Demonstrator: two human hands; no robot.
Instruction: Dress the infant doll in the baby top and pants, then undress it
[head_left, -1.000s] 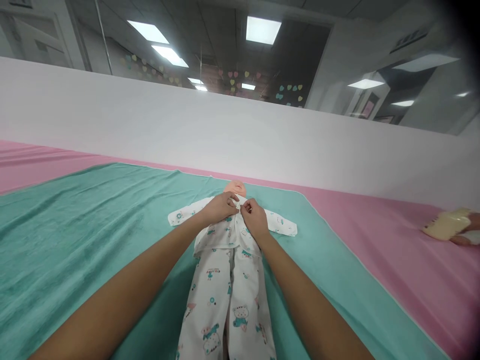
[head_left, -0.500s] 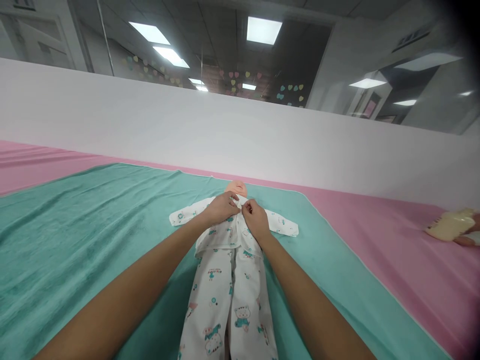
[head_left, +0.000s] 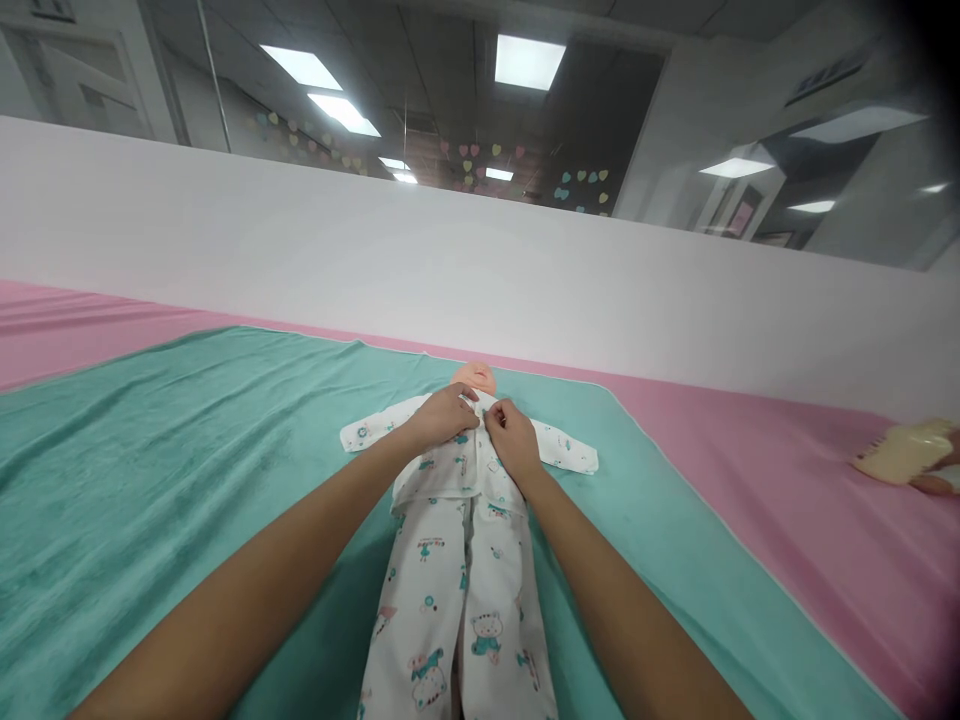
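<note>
A baby doll (head_left: 475, 377) lies on its back on a teal towel (head_left: 150, 470), dressed in a white printed top (head_left: 559, 452) and matching trousers (head_left: 457, 600). My left hand (head_left: 441, 417) and my right hand (head_left: 511, 436) meet at the doll's chest just below its chin. Both hands have the fingers curled and pinched on the front edges of the top. What lies between the fingertips is too small to make out.
The towel covers a pink sheet (head_left: 787, 500) on a wide surface. A white partition (head_left: 450, 260) runs behind it. At the far right edge lies a cream-coloured bundle (head_left: 904, 452) with part of another person's hand beside it.
</note>
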